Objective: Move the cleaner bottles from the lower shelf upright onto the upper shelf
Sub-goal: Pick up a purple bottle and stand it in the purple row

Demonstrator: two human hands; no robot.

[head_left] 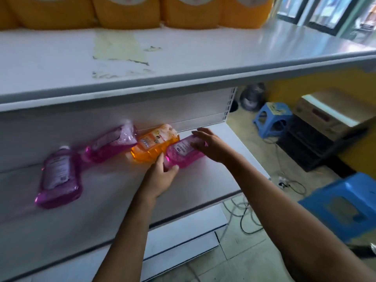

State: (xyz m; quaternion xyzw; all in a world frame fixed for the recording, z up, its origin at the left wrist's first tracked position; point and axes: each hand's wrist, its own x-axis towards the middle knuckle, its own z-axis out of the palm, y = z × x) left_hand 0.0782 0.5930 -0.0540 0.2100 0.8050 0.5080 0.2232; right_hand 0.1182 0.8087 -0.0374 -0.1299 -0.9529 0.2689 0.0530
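The white lower shelf (122, 192) is carrying four cleaner bottles, all lying on their sides: a purple bottle (59, 176) sitting at the left, a pink bottle (112, 143) behind it, an orange bottle (152, 145) next, and a pink-red bottle (183, 152) touching it at the right. The upper shelf (183, 53) is holding yellow-orange packs (126, 11) along its back.
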